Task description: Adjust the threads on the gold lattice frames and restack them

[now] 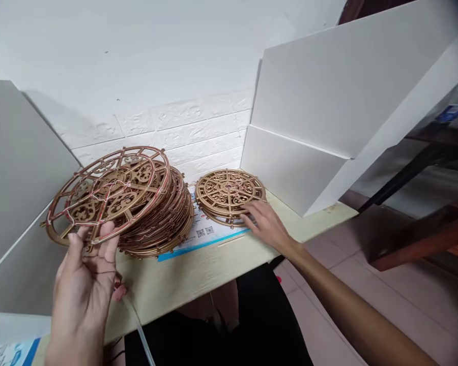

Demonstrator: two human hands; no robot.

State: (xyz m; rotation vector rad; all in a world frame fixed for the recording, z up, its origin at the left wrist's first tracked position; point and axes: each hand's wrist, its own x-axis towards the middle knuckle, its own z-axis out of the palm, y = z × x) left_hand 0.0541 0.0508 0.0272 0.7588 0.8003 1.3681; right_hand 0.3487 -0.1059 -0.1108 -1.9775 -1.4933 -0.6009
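My left hand (pixel 86 284) is closed on the near rim of a round gold openwork disc (pixel 112 189), thumb and fingertips at its edge. That disc is tilted, with red and whitish lines along its ribs. It overlaps a tall, leaning stack of similar discs (pixel 168 223), hiding part of it. At the near right edge of a lower disc stack (pixel 231 195), my right hand (pixel 265 223) rests with fingers apart and stretched out. Its fingertips reach the rim; no disc is lifted there. Just right of my left hand is a clear tube (pixel 139 325) with a reddish end.
Printed paper with a blue edge (pixel 202 239) lies under the stacks on a narrow pale table (pixel 198 277). Grey-white panels stand left (pixel 19 178) and right (pixel 328 101), before a white wall (pixel 156 61). A dark wooden piece (pixel 416 239) is at right.
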